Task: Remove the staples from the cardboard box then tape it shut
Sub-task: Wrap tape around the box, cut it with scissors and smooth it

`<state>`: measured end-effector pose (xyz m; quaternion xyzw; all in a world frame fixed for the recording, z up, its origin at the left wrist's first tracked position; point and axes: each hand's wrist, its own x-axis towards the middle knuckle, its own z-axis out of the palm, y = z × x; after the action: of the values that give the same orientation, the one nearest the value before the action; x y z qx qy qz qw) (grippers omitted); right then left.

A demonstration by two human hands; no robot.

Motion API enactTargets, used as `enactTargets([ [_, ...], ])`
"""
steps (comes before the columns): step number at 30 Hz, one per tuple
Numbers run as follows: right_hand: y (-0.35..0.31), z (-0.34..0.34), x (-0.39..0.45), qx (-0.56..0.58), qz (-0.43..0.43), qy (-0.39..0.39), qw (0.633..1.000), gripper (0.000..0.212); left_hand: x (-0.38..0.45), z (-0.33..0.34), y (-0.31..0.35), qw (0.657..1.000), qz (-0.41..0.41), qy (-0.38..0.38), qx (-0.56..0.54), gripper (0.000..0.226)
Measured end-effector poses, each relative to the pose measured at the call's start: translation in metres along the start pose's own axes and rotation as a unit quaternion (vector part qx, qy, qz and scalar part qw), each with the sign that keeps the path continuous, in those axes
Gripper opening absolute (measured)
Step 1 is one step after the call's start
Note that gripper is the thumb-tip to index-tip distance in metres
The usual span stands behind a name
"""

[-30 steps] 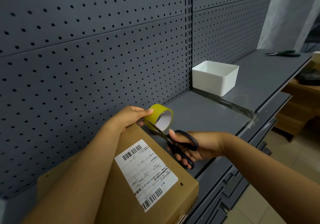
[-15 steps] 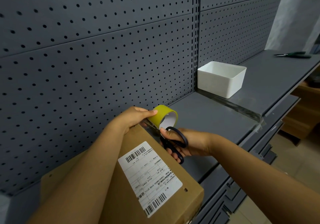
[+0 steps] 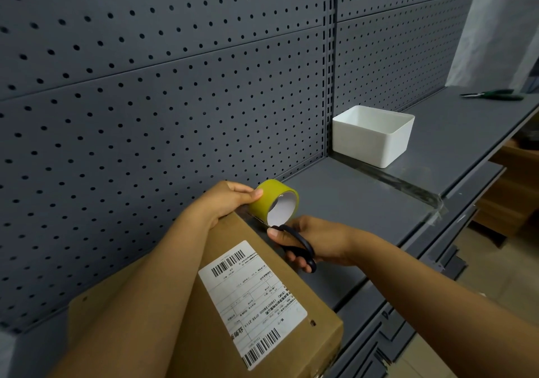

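A brown cardboard box (image 3: 186, 313) with a white shipping label (image 3: 252, 299) lies on the grey shelf, its flaps shut. My left hand (image 3: 224, 199) holds a yellow-green tape roll (image 3: 275, 201) at the box's far end, thumb on the roll's outer face. My right hand (image 3: 313, 242) grips black-handled scissors (image 3: 297, 246). Their thin blades reach under the roll, where a strip of tape runs down to the box. My left forearm covers much of the box top.
A white plastic bin (image 3: 373, 135) stands on the shelf (image 3: 350, 202) near the pegboard corner. Green-handled pliers (image 3: 493, 95) lie far right on the shelf. The grey pegboard wall (image 3: 163, 100) rises just behind the box. Brown cartons sit low at the right.
My right hand moved the scissors in toward the tape roll and closed the handles. The blades now lie under the roll. My left hand kept the roll at the box end.
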<state>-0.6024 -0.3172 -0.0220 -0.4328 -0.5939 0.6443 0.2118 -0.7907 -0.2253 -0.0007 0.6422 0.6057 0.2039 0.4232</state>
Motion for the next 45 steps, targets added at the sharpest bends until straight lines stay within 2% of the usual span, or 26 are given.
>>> enactTargets([
  [3,-0.001,-0.003,-0.004,0.006,0.033,-0.010,0.999,0.027,0.000,0.001,-0.001,1.000,0.009,0.001,-0.006,0.038],
  [5,-0.004,-0.009,-0.009,-0.023,0.072,-0.030,0.997,0.031,-0.001,0.001,0.000,1.000,0.014,0.005,-0.009,0.033],
  [8,-0.006,-0.020,-0.016,-0.168,0.141,-0.036,0.975,0.045,-0.001,0.001,-0.001,1.000,0.015,0.008,-0.015,0.030],
  [9,-0.006,-0.024,-0.018,-0.268,0.157,-0.021,0.950,0.047,0.000,0.001,-0.001,1.000,0.014,0.008,-0.017,0.030],
  [11,-0.002,-0.032,-0.020,-0.459,0.151,0.028,0.875,0.046,0.000,0.002,-0.001,1.000,0.013,0.009,-0.017,0.028],
  [13,0.000,-0.037,-0.022,-0.527,0.134,0.071,0.836,0.041,-0.001,0.002,0.000,1.000,0.017,0.012,-0.015,0.028],
  [15,0.000,-0.041,-0.026,-0.538,0.135,0.085,0.827,0.040,-0.001,0.003,0.000,1.000,0.021,0.014,-0.016,0.030],
  [17,-0.004,-0.044,-0.029,-0.555,0.146,0.070,0.816,0.046,-0.002,0.003,0.000,0.999,0.026,0.015,-0.013,0.033],
  [19,-0.012,-0.046,-0.031,-0.573,0.145,0.059,0.804,0.043,-0.002,0.003,0.000,0.999,0.031,0.014,-0.006,0.035],
  [21,-0.019,-0.049,-0.030,-0.561,0.111,0.091,0.815,0.032,-0.004,0.003,0.002,0.999,0.039,0.011,0.001,0.034],
  [24,-0.026,-0.053,-0.016,-0.518,0.006,0.192,0.834,0.025,-0.006,0.004,0.003,0.999,0.048,0.006,0.002,0.034],
  [26,-0.029,-0.050,0.003,-0.478,-0.061,0.226,0.846,0.030,-0.005,0.003,0.001,0.998,0.055,0.000,0.003,0.035],
  [30,-0.033,-0.046,0.038,-0.385,-0.124,0.260,0.877,0.050,-0.002,0.001,-0.005,0.998,0.060,-0.010,0.017,0.030],
  [32,-0.036,-0.048,0.047,-0.353,-0.136,0.237,0.895,0.053,-0.001,0.001,-0.006,0.997,0.067,-0.012,0.027,0.025],
  [34,-0.038,-0.053,0.054,-0.390,-0.121,0.162,0.898,0.052,-0.001,0.001,-0.004,0.997,0.069,-0.009,0.019,0.018],
  [36,-0.042,-0.057,0.059,-0.441,-0.104,0.114,0.884,0.049,-0.003,0.002,-0.001,0.998,0.068,-0.015,0.007,0.016],
  [38,-0.047,-0.062,0.063,-0.500,-0.104,0.122,0.851,0.047,-0.003,0.002,0.001,0.998,0.068,-0.008,0.004,0.018],
  [41,-0.052,-0.069,0.060,-0.562,-0.099,0.141,0.809,0.039,-0.005,0.002,0.003,0.994,0.076,0.061,-0.050,0.020],
  [43,-0.049,-0.076,0.057,-0.565,-0.112,0.157,0.802,0.030,-0.007,-0.001,0.004,0.979,0.102,0.152,-0.087,0.022],
  [45,-0.040,-0.083,0.057,-0.562,-0.116,0.165,0.802,0.025,-0.012,-0.003,0.005,0.951,0.127,0.256,-0.122,0.025],
])
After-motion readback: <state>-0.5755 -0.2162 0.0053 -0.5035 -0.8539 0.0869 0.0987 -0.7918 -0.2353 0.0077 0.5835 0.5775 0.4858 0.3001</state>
